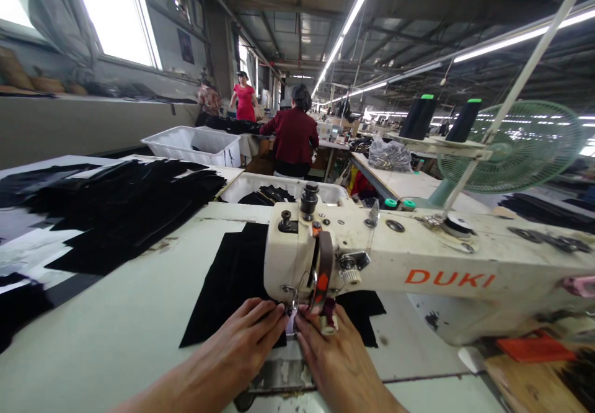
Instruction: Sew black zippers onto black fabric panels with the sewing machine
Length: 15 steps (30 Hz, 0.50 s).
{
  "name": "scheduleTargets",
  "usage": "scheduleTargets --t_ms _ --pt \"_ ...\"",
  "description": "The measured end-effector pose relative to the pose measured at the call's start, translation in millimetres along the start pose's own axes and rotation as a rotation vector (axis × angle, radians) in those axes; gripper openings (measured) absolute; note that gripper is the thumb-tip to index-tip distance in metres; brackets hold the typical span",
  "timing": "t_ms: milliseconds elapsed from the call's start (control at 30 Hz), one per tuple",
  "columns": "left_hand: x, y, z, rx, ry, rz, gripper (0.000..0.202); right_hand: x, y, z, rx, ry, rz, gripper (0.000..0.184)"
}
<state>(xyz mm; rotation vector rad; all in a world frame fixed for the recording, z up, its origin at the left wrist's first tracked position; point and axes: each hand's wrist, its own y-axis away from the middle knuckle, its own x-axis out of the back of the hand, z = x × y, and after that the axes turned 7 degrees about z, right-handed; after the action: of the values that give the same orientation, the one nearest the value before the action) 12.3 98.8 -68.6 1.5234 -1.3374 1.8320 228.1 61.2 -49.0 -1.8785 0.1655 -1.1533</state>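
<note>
A white sewing machine (390,258) with orange lettering stands before me. Beneath its head lies a black fabric piece (223,283), showing on both sides of the needle area. My left hand (253,332) rests on this cloth left of the presser foot (292,317), its fingers close together and its tips pinching the fabric edge. On the other side, my right hand (337,351) has its fingertips at the cloth, right beside the foot. Some of its fingers are hidden behind the machine's head. A small light strip shows between my hands at the foot.
Stacked black fabric pieces (134,208) cover the table's left side. White bins (190,146) stand beyond the table, one holding black pieces (267,196). Thread cones (418,117) and a green fan (506,146) are at right. Co-workers, one in dark red (295,134), are ahead.
</note>
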Motion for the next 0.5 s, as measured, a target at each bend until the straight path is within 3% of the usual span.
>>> scheduleTargets --t_ms 267,500 --pt "27.5 -6 5 0.091 0.149 0.086 0.053 22 -7 4 -0.053 0.009 -0.038 0.016" --pt "46.3 -5 6 0.184 0.248 0.039 0.043 29 -2 6 -0.052 -0.021 -0.085 0.019"
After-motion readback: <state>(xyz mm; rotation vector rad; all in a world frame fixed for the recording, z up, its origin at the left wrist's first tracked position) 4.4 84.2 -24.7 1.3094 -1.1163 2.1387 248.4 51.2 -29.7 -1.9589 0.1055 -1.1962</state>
